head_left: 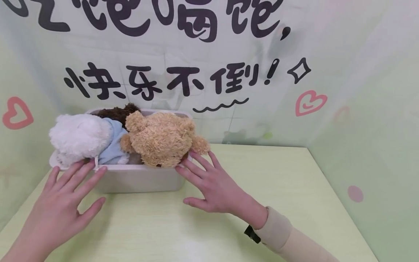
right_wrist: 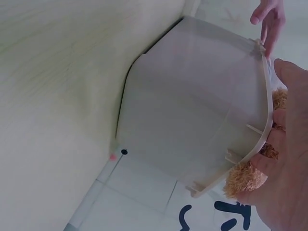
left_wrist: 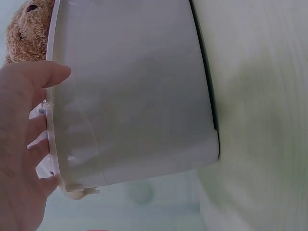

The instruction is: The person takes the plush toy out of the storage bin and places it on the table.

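Observation:
A pale grey plastic bin (head_left: 140,180) stands on the table, filled with plush toys. On its left lies a fluffy white plush toy (head_left: 80,136) in a light blue garment; on its right, a tan teddy bear (head_left: 163,140) with one arm over the rim. Dark brown plush (head_left: 114,113) shows behind them. My left hand (head_left: 60,203), fingers spread, reaches the front left rim beside the white toy. Fingers extended, my right hand (head_left: 217,185) touches the tan bear at the right end of the bin. In the right wrist view some right fingertips are hidden behind the rim.
The light wooden table (head_left: 229,233) extends in front of the bin and to its right. Behind it hangs a pale backdrop (head_left: 262,120) with large dark lettering and pink hearts. Pale side walls (head_left: 376,145) border the table.

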The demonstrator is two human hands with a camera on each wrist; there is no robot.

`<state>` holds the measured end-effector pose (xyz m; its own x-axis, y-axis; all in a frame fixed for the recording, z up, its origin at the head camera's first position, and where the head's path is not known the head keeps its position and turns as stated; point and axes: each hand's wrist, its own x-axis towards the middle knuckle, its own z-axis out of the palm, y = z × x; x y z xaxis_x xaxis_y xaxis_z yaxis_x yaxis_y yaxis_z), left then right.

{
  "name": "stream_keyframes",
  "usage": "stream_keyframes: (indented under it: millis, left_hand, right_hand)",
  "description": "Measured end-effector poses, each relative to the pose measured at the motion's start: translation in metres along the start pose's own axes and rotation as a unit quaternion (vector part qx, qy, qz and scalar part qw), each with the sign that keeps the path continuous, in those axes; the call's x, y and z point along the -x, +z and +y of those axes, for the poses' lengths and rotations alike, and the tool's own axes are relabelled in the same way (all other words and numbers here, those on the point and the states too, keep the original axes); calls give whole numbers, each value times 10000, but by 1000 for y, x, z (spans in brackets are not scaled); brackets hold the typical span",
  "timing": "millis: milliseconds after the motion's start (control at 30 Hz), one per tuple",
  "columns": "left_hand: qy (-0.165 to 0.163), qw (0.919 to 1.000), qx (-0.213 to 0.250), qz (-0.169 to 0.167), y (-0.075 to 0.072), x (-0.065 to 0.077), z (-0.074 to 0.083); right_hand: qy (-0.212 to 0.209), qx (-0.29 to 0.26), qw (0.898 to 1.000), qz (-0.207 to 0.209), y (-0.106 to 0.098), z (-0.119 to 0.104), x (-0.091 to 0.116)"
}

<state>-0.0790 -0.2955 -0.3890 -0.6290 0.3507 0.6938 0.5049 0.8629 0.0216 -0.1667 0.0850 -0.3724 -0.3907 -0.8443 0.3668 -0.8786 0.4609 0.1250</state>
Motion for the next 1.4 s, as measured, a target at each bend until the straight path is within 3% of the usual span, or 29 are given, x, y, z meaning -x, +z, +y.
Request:
stream_keyframes:
  millis: [333,467,533,633,733,900,1067,1400]
  left_hand:
    - [-29,9999,75,66,2,-4,4]
    - [-47,9999,55,91,5,-2,4]
    - [-59,9999,43,89,6,-2,3]
    - [-63,9999,37,100,7,-1,3]
    - [-39,9999,54,136,8,-1,4]
    - [-13,9997,87,240,10,-2,6]
    - [-49,9998,58,193,10,-2,8]
    - [9,10000,38,35,14,-6,13]
  right_hand:
    - [-438,261,9982,322,-4,8,5]
    - [-771,245,9916,1013,-11,8,7]
    - [-1025,283,9792,1727,-15,9,4]
    - [-1247,346,9496,2855,-25,10,-7]
    - [-1180,242,9302,3467,-35,13,-22]
    - [-762,-220,9308,3567,-47,17,-51]
    - [-569,-698,9349,3434,-44,18,-74]
    - [-410,-788,9391,3319,-28,13,-85]
